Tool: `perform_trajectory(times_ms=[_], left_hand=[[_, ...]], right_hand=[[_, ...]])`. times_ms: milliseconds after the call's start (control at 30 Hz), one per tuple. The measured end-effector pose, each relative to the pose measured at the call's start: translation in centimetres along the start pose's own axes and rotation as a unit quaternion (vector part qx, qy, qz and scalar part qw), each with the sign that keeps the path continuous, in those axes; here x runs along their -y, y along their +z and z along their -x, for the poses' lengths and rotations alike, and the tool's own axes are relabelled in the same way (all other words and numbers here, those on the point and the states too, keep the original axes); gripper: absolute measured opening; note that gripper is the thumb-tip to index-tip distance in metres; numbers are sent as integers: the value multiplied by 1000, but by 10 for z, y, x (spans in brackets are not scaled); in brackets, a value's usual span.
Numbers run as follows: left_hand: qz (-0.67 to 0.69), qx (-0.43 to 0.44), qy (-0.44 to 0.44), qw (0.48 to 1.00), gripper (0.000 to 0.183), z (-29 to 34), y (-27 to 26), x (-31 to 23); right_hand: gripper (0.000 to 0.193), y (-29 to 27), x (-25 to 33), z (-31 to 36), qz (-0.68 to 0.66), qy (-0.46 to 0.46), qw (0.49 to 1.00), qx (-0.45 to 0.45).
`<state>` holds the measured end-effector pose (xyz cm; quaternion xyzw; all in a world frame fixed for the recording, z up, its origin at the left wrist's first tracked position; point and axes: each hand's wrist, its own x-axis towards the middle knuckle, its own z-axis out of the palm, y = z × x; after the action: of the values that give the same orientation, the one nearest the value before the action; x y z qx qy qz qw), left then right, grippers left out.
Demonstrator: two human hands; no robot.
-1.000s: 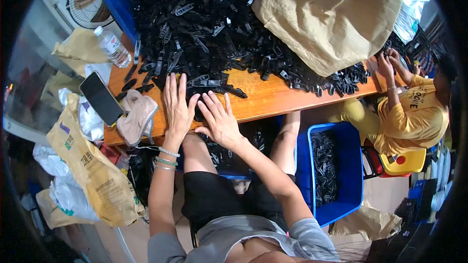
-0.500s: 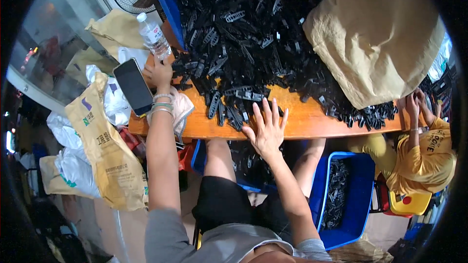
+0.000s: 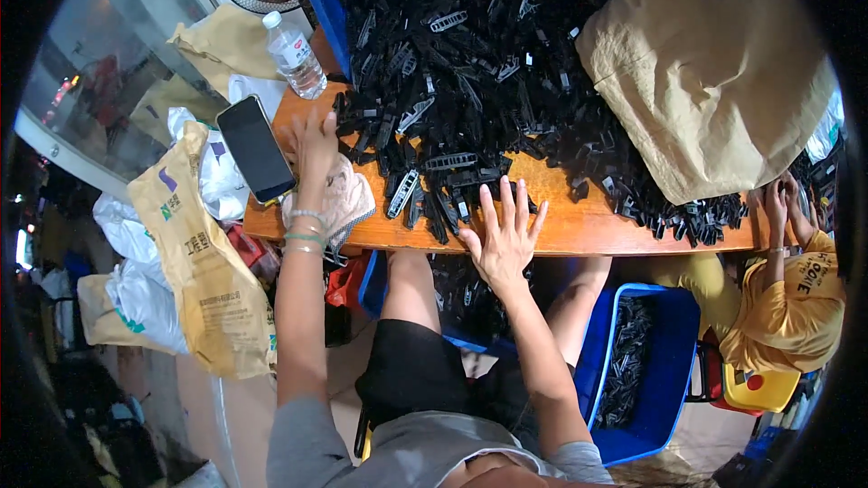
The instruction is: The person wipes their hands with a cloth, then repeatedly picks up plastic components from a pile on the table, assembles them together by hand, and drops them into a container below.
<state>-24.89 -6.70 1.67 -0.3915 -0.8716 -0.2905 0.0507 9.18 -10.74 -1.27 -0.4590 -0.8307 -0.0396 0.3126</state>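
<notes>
My left hand [image 3: 315, 152] is over the left part of the wooden table, its fingers spread and slightly blurred. It holds nothing. Just beyond it stands a clear plastic water bottle [image 3: 297, 59] with a white cap. To its left lies a dark-screened phone [image 3: 256, 148], and a pinkish cloth [image 3: 351, 197] is bunched beside my wrist. My right hand [image 3: 504, 248] rests with fingers outstretched at the table's near edge, empty. Close to its fingertips is the front of a big heap of black plastic parts [image 3: 452, 99]; a slotted black part [image 3: 402, 193] lies nearer its left side.
A large brown paper sack [image 3: 705, 81] covers the heap's right side. Below the table edge is a blue bin [image 3: 665, 370] with black parts. Sacks and white bags [image 3: 140, 294] crowd the left. A co-worker in a yellow shirt [image 3: 791, 307] sits at the right.
My left hand has come away from the water bottle and drawn back toward me, its fingers spreading. The bottle now stands alone. My right hand stays at the table edge.
</notes>
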Motion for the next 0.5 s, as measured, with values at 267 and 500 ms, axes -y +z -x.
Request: perform_trajectory(times_ms=[267, 500], left_hand=[[16, 35, -11, 999, 51, -9, 7, 4], [125, -104, 194, 967, 26, 28, -31, -53]], right_hand=[[72, 4, 7, 1, -10, -11, 1000, -6], [71, 4, 1, 0, -38, -12, 999, -18]])
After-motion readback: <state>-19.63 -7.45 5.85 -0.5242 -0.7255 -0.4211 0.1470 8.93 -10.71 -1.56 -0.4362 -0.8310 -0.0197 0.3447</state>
